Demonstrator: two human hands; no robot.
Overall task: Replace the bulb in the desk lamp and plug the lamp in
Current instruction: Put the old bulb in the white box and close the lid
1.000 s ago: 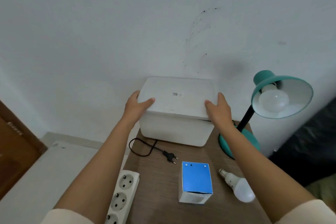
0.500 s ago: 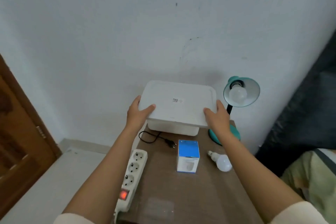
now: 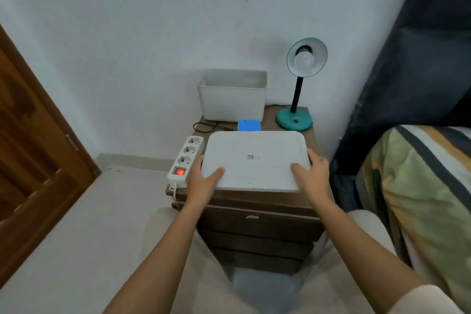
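Observation:
A teal desk lamp (image 3: 295, 120) stands at the back right of the brown nightstand (image 3: 254, 197), with a white bulb (image 3: 303, 59) in its shade. Its black cord (image 3: 204, 126) lies loose at the back left. A white power strip (image 3: 185, 159) with a lit red switch lies along the left edge. My left hand (image 3: 204, 177) and my right hand (image 3: 312, 174) hold a flat white lid (image 3: 254, 158) by its near corners above the nightstand's front. The lid hides the spare bulb, the plug and most of the blue bulb box (image 3: 249, 125).
An open white storage box (image 3: 232, 95) stands against the wall at the back. A wooden door (image 3: 33, 140) is to the left. A bed with a patterned blanket (image 3: 418, 191) and a dark curtain (image 3: 418, 58) are to the right. My knees flank the drawers.
Both hands have lifted the lid off the white box and carried it toward me, over the front of the nightstand. My view has pulled back and tilted down.

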